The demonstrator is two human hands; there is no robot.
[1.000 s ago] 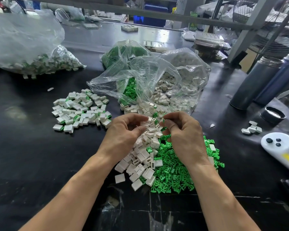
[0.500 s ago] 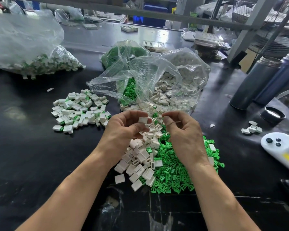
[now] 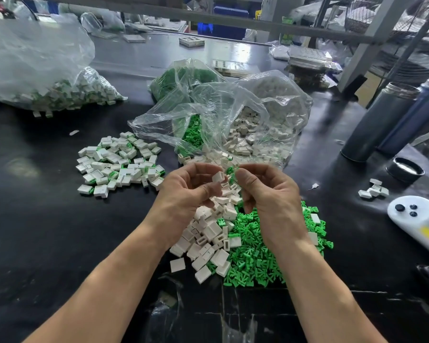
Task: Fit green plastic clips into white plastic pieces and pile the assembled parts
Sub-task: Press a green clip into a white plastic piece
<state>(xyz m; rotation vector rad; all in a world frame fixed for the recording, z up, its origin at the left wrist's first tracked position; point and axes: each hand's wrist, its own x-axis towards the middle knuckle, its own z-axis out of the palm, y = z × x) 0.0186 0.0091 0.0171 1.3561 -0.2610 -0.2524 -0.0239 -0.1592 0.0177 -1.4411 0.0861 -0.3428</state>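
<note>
My left hand [image 3: 188, 191] pinches a single white plastic piece [image 3: 218, 176] between thumb and fingertips, lifted above the heap. My right hand [image 3: 268, 194] is close beside it with curled fingers, and a green clip [image 3: 230, 171] shows at its fingertips. Below both hands lies a heap of loose white pieces [image 3: 208, 233], with a spread of loose green clips [image 3: 255, 253] to its right. A pile of assembled white-and-green parts [image 3: 119, 164] lies on the black table to the left.
Clear bags of white pieces [image 3: 265, 125] and green clips [image 3: 183, 80] lie open behind the hands. A big bag of assembled parts [image 3: 47, 78] sits far left. Two metal flasks [image 3: 382, 120], a black lid [image 3: 406, 169], a few white pieces [image 3: 374, 190] and a white controller [image 3: 416, 216] stand right.
Both hands have risen from the heap. My left hand now holds one white piece up, and my right hand has brought a green clip next to it.
</note>
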